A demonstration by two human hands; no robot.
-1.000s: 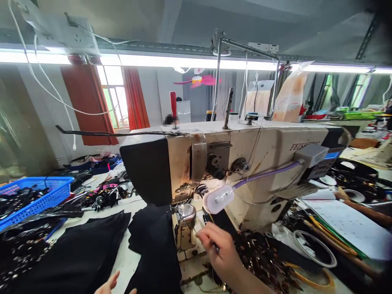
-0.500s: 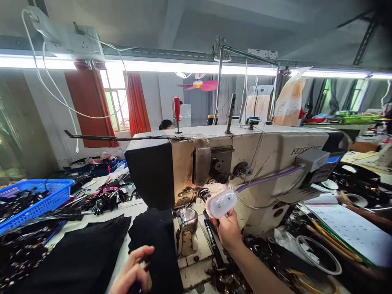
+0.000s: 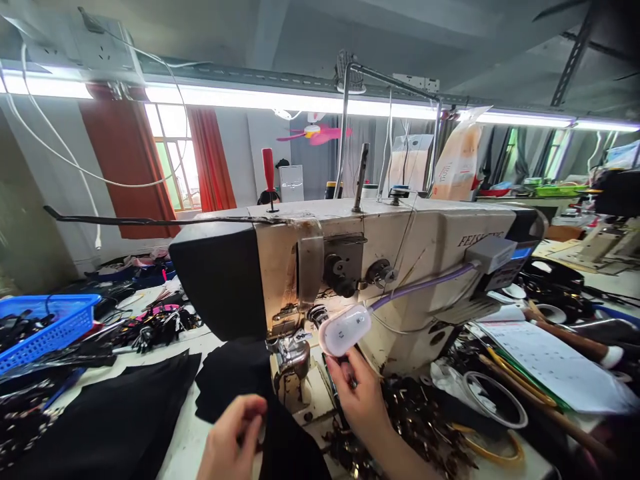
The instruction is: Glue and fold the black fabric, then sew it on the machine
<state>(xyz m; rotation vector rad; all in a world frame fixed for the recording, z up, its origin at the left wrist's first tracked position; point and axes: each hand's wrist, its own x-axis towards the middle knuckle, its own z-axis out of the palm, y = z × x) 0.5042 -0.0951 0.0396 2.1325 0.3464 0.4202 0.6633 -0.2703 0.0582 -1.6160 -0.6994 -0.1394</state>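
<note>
My left hand (image 3: 235, 433) is low in the middle, over the edge of a black fabric piece (image 3: 285, 433); its thumb and fingers curl together, and what they pinch is too small to name. Under the white sewing lamp (image 3: 346, 329), my right hand (image 3: 357, 393) has its thumb and forefinger bent toward each other beside the machine's post; anything between them cannot be made out. The sewing machine (image 3: 430, 233) stands across the middle. Its metal post (image 3: 295, 360) is left of my right hand.
Stacked black fabric (image 3: 115, 413) and a blue basket (image 3: 65, 327) are on the left. Many small metal parts (image 3: 425, 427) lie right of my right hand, near a clear ring (image 3: 495, 400) and paper sheets (image 3: 555, 360). A red screwdriver (image 3: 269, 170) stands atop the machine.
The view has shifted, so the machine sits further left. My left hand has moved right and its fingers have drawn together. My right hand has come down slightly from the lamp.
</note>
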